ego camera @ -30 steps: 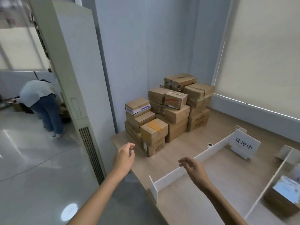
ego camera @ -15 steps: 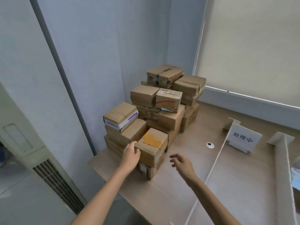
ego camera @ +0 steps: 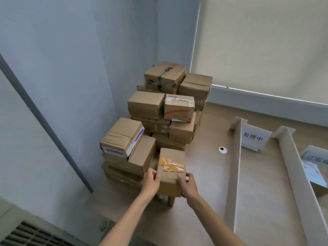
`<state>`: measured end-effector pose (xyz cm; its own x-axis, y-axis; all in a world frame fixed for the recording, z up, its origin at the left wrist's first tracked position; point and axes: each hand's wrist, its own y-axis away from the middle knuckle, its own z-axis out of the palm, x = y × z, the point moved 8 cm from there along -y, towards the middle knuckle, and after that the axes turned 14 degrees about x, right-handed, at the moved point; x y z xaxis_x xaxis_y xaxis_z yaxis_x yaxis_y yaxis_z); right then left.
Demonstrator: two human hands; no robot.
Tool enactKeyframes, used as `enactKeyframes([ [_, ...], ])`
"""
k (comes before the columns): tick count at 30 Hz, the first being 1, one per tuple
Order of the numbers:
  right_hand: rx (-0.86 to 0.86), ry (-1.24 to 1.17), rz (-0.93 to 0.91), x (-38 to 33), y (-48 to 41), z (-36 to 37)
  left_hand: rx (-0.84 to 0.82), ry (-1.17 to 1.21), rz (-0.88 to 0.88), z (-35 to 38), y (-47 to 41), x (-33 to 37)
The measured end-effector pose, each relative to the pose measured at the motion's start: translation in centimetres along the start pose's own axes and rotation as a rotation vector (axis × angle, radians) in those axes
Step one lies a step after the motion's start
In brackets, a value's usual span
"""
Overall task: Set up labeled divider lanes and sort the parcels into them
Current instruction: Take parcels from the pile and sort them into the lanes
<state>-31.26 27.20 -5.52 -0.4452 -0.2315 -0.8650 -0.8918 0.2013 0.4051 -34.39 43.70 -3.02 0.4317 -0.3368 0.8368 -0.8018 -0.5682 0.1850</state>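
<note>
A small cardboard parcel with orange tape [ego camera: 171, 162] sits on top of another box at the near edge of a pile of parcels [ego camera: 159, 114] in the table's corner. My left hand [ego camera: 151, 181] grips the parcel's near left edge, thumb on top. My right hand [ego camera: 188, 185] grips its near right corner, fingers curled over the top. Two white divider walls, the left divider [ego camera: 234, 174] and the right divider [ego camera: 300, 178], form lanes to the right. A white label card with Chinese characters [ego camera: 253, 136] stands in the lane between them.
A second label card [ego camera: 316, 158] and a parcel with a white shipping label [ego camera: 314, 174] lie in the far right lane. A small round grommet [ego camera: 223, 149] sits in the wooden tabletop [ego camera: 204, 174]. Grey wall at left, window blind behind, a vented unit [ego camera: 26, 233] at bottom left.
The view swung right and closer to the pile. Both hands moved forward from open in the air and took hold of the orange-taped parcel.
</note>
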Motion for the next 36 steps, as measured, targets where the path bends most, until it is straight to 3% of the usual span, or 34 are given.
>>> enactKeyframes([
  [4, 0.055, -0.174, 0.05, 0.4, 0.5, -3.5, -0.019, 0.14, 0.03, -0.3, 1.3, 1.3],
  [8, -0.064, -0.348, -0.028, -1.2, 2.0, -8.5, -0.058, 0.396, 0.017, -0.8, 2.9, 3.5],
  [14, -0.175, -0.459, -0.126, -3.9, 4.7, -14.0, -0.674, 0.587, -0.083, 3.0, 7.7, 7.9],
  [16, -0.178, -0.395, -0.165, -4.7, 5.6, -15.2, -0.773, 0.688, -0.133, 3.8, 9.5, 9.4],
  [18, -0.086, -0.241, -0.248, -5.5, 6.1, -16.5, -0.775, 0.734, -0.136, 4.4, 10.3, 10.7],
  [20, 0.113, -0.076, -0.399, -7.0, 6.5, -18.3, -0.731, 0.708, -0.084, 5.0, 10.4, 11.9],
  [22, 0.237, -0.066, -0.524, -8.6, 7.7, -19.6, -0.693, 0.657, -0.028, 5.6, 10.7, 13.1],
  [27, 0.185, -0.081, -0.532, -9.4, 9.1, -19.2, -0.608, 0.447, 0.22, 6.9, 12.4, 16.4],
  [30, 0.223, -0.305, -0.471, -9.0, 9.1, -22.4, -0.581, 0.427, 0.37, 6.3, 12.9, 18.7],
  [36, -0.098, -0.682, -0.27, -7.2, 9.1, -24.5, -0.451, 0.4, 0.575, 4.6, 12.9, 20.3],
])
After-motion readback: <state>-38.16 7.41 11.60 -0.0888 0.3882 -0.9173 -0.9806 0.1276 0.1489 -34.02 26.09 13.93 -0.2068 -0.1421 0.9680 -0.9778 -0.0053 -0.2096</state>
